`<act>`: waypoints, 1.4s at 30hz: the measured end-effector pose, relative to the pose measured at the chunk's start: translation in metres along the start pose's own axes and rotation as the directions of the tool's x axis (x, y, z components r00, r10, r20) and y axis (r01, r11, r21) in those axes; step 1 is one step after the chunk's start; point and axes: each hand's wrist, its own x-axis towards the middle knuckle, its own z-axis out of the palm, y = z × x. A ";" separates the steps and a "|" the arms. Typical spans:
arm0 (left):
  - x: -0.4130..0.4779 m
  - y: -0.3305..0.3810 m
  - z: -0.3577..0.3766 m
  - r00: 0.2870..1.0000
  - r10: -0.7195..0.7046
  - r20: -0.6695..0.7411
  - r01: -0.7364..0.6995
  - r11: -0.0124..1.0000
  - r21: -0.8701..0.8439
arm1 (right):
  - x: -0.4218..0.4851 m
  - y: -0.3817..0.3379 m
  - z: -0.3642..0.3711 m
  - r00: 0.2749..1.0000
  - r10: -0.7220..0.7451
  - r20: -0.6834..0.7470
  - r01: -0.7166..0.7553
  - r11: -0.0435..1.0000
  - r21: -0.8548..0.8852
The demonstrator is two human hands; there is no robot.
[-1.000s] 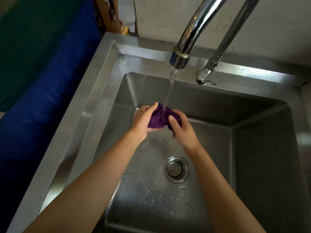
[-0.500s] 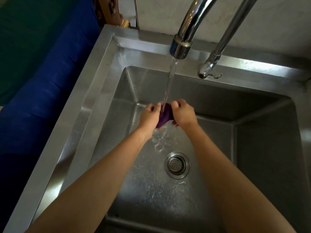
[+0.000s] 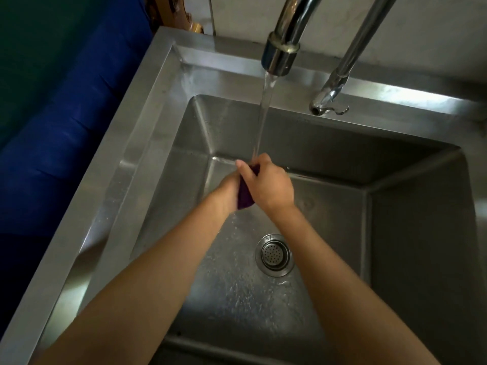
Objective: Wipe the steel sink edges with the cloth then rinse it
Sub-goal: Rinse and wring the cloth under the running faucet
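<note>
Our left hand (image 3: pixel 228 192) and right hand (image 3: pixel 268 185) squeeze a bunched purple cloth (image 3: pixel 245 196) under the tap's (image 3: pixel 280 52) stream, over the wet brushed-steel sink (image 3: pixel 158 106).

Purple cloth (image 3: pixel 245 194) mostly hidden between the left hand (image 3: pixel 228 192) and right hand (image 3: pixel 268 184); both faucet spouts (image 3: pixel 290 30) above them cut off by the top edge.

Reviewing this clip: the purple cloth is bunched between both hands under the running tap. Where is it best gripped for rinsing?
Probably the purple cloth's two ends, one in each hand, left hand and right hand closing from opposite sides. It is squeezed into a narrow roll, so its middle stays under the stream.
</note>
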 end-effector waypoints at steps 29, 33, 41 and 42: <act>0.055 -0.033 -0.036 0.998 -0.006 0.056 0.008 1.000 -0.029 | 0.021 0.063 0.034 0.992 0.027 0.124 -0.062 0.956 0.288; 0.069 -0.041 -0.039 0.996 0.041 -0.073 -0.052 0.988 -0.144 | 0.017 0.061 0.041 0.975 -0.001 0.221 0.002 1.000 -0.005; 0.081 -0.068 -0.029 0.990 0.067 -0.121 -0.092 0.973 -0.211 | 0.014 0.039 0.069 0.999 0.031 -0.042 -0.040 0.975 -0.218; 0.080 -0.072 -0.025 0.987 0.051 -0.153 -0.082 0.975 -0.206 | 0.024 0.042 0.068 0.995 0.089 -0.047 -0.097 0.977 -0.191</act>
